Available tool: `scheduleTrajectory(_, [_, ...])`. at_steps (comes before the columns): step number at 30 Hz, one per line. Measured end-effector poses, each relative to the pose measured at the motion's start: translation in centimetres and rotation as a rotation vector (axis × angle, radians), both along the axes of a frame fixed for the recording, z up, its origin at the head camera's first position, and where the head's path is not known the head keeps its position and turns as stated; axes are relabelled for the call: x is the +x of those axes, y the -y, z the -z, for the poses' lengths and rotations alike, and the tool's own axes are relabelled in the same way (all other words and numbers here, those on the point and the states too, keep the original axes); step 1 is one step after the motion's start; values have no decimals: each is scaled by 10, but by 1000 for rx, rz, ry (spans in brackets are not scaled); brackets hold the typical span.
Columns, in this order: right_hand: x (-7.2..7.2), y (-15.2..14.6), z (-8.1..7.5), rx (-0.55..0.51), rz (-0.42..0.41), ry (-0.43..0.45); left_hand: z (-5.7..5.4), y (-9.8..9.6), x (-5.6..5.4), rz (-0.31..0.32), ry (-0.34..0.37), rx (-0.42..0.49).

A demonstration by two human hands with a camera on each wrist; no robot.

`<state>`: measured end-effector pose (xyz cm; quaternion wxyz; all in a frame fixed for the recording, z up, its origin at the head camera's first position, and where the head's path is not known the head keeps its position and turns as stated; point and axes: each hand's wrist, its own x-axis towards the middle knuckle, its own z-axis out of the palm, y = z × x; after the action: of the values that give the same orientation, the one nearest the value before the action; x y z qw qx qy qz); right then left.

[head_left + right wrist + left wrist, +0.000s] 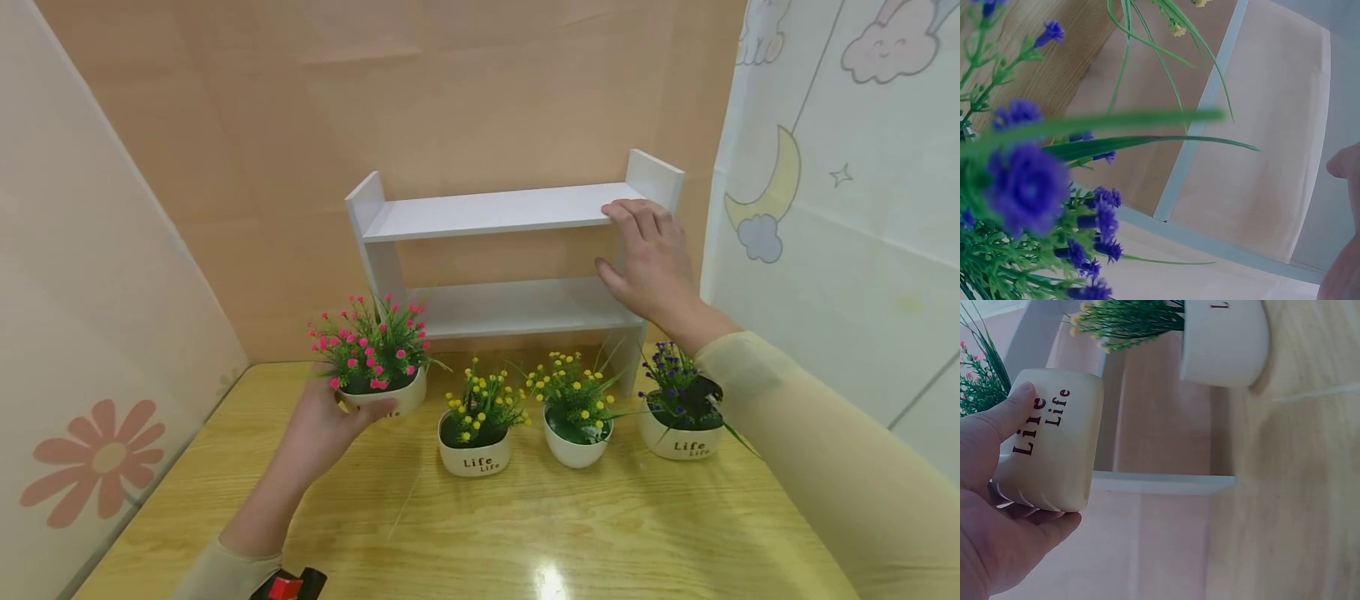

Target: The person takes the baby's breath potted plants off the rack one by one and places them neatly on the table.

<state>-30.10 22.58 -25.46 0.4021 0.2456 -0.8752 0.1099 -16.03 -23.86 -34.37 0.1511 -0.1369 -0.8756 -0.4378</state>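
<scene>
My left hand [330, 421] grips a white oval flowerpot [1054, 437] with pink flowers [371, 350], thumb across its "Life" lettering and fingers under and behind it. The pot is raised off the table in front of the shelf's left side. My right hand [652, 262] rests its fingertips on the top board near the right end of a white two-tier shelf [495, 210], the thumb spread lower down. Below that forearm stands a pot with purple flowers [682, 429], partly hidden by the sleeve; its blooms fill the left of the right wrist view.
Between the hands, a "Life" pot with yellow flowers [475, 454] and a rounder white pot with yellow flowers [576, 446] stand on the wooden table [480, 533]. An orange-tan backdrop [487, 92] hangs behind the shelf, with printed pale sheets [840, 250] at the sides.
</scene>
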Motion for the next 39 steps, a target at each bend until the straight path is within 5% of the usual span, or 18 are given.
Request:
scheduleTrajectory(13, [1,1,-1,1,4,10,39,14,-4,-71,85,-51])
scheduleTrajectory(19, [1,1,-1,2,9,21,54,18,-14,19,55,-27])
scheduleTrajectory(30, [-1,2,-2,6,4,10,66,26,-20,89,-14,-112])
scheduleTrajectory(39, [-1,2,-2,12,16,24,78,30,-18,108,104,-103])
